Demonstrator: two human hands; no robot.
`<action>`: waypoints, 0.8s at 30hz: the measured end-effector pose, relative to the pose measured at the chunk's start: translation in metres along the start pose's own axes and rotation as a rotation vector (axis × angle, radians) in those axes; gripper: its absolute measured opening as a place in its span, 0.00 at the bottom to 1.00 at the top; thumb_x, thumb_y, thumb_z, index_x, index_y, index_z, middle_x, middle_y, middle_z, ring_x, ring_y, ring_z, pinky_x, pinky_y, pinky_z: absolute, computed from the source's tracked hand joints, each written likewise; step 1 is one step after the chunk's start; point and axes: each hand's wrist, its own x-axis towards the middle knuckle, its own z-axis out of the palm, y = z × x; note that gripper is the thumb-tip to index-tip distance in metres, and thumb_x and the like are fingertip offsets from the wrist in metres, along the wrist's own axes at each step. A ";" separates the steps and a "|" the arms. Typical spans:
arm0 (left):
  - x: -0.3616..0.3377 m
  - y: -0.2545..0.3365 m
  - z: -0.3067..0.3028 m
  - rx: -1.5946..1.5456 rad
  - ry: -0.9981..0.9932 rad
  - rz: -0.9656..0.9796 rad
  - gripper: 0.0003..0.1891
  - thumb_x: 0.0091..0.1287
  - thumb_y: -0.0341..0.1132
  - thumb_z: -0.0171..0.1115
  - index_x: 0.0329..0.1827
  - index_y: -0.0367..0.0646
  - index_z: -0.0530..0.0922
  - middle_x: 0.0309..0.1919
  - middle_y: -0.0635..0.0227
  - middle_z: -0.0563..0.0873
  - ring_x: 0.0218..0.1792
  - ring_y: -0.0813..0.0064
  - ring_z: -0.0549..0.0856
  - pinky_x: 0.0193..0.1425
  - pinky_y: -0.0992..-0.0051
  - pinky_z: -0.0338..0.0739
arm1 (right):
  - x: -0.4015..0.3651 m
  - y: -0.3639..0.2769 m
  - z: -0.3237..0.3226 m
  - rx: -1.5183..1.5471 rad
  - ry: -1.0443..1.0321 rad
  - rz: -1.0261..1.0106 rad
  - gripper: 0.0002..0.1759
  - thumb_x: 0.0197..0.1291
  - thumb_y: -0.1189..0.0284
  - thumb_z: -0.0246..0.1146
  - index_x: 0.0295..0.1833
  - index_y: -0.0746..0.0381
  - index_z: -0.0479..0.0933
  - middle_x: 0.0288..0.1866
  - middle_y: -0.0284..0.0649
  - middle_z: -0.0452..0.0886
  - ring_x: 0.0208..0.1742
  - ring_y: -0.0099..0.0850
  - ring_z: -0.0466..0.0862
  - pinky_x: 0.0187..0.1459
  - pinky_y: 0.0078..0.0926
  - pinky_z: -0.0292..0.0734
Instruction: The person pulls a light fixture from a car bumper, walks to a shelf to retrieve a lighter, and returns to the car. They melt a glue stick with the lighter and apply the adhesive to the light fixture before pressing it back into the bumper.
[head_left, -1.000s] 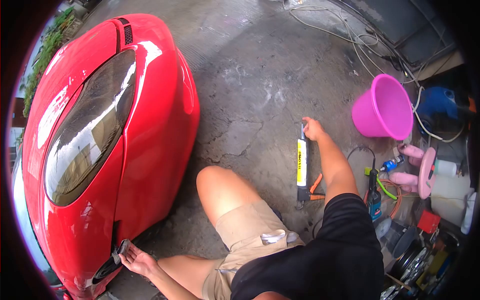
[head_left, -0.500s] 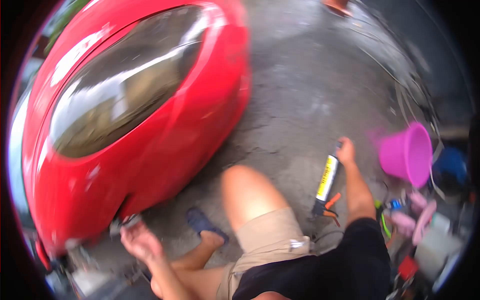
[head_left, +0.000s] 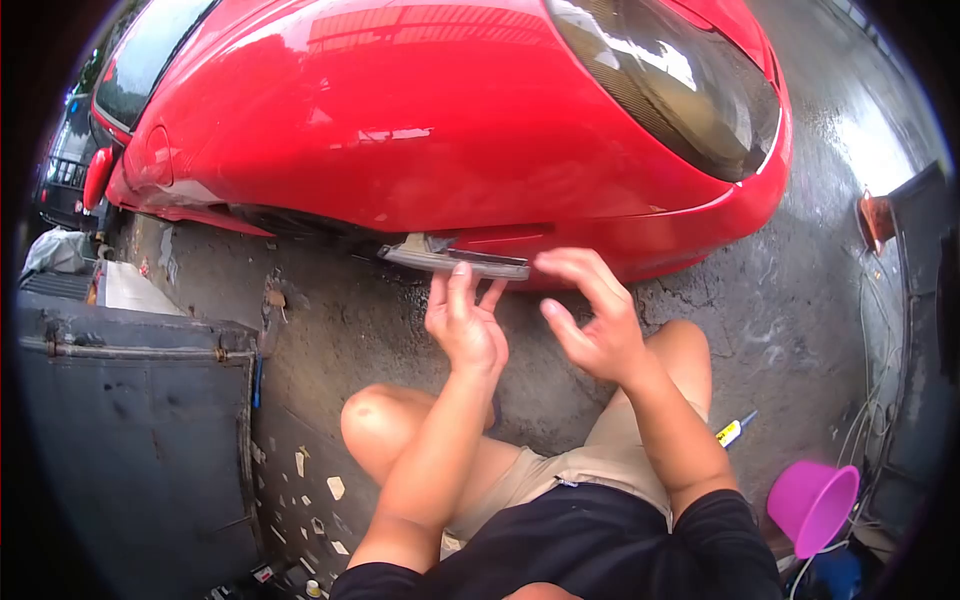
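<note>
My left hand (head_left: pixel 465 325) is closed on a long, narrow grey strip-like part (head_left: pixel 460 262), gripping it from below with the thumb on its near face. A pale tab sticks up from the strip's far side, and a dark band runs along its right half. Just behind it is the lower edge of the red car (head_left: pixel 430 150). My right hand (head_left: pixel 600 320) hovers at the strip's right end, thumb and fingers apart, with nothing in it. On the floor by my right leg lies a caulking gun (head_left: pixel 735 430) with a yellow-and-white tube, partly hidden by the leg.
A pink bucket (head_left: pixel 800 505) lies tilted at the lower right, near loose cables (head_left: pixel 865 415). To the left stands a dark metal panel (head_left: pixel 140 430), with scattered pale scraps (head_left: pixel 335 488) on the concrete beside it. The car's headlight (head_left: pixel 690 90) is at the upper right.
My right hand has let go of the caulking gun, now on the floor, and come over to the strip. The view has turned left toward the car's side, and my left hand is raised with the strip.
</note>
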 end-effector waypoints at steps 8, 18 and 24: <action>0.004 -0.001 -0.006 0.074 -0.049 0.034 0.14 0.78 0.31 0.59 0.63 0.37 0.80 0.54 0.65 0.86 0.53 0.72 0.86 0.53 0.64 0.88 | 0.042 0.011 0.029 -0.272 -0.264 -0.023 0.27 0.54 0.78 0.66 0.63 0.58 0.80 0.47 0.41 0.83 0.46 0.45 0.86 0.43 0.42 0.84; 0.007 0.001 -0.011 0.101 -0.055 0.051 0.15 0.77 0.31 0.61 0.64 0.37 0.80 0.55 0.65 0.85 0.53 0.73 0.86 0.51 0.66 0.88 | 0.056 0.011 0.034 -0.381 -0.438 0.006 0.28 0.53 0.77 0.68 0.63 0.58 0.82 0.47 0.41 0.85 0.41 0.43 0.88 0.39 0.37 0.84; 0.008 0.001 -0.012 0.087 -0.036 0.048 0.14 0.76 0.31 0.61 0.62 0.37 0.80 0.53 0.65 0.86 0.50 0.73 0.86 0.48 0.68 0.89 | 0.054 0.015 0.036 -0.397 -0.432 0.017 0.25 0.57 0.69 0.67 0.63 0.54 0.81 0.47 0.39 0.84 0.43 0.44 0.88 0.38 0.41 0.84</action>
